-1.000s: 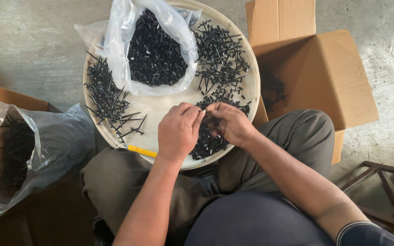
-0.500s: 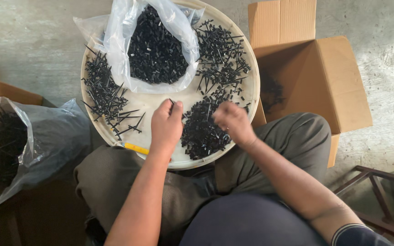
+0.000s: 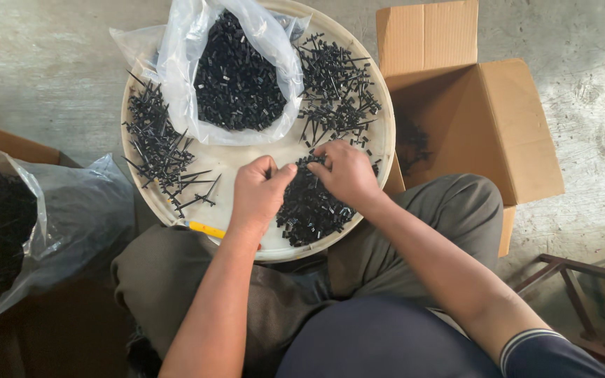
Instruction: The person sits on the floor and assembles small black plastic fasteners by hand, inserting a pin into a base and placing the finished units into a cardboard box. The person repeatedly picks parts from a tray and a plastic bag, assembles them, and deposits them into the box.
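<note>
The left hand [image 3: 259,192] and the right hand [image 3: 348,171] are meeting over the near part of a round cream tray [image 3: 385,133] that is resting on the person's lap; both hands are curling inward, fingertips pinching together at a heap of small black parts [image 3: 309,210], and each seems to be closing on a piece or 2, though what exactly sits between the fingers is too small to tell. The heap is lying directly under and just below the 2 grips, touching both hands. Beyond the fingertips, a clear plastic bag [image 3: 236,77] is lying open on the tray, holding more of the same black bits; to the left of the left hand, a pile of black nail-like pins [image 3: 159,150] is spreading across the tray; past the right hand, a 2nd pile of pins [image 3: 334,87] is lying near the far rim. A yellow strip [image 3: 208,229] is showing at the tray edge by the left wrist. Right of the right hand, an open cardboard box [image 3: 484,126] is sitting on the concrete floor [image 3: 43,70]; far left, another plastic bag [image 3: 29,224] is holding dark parts.
</note>
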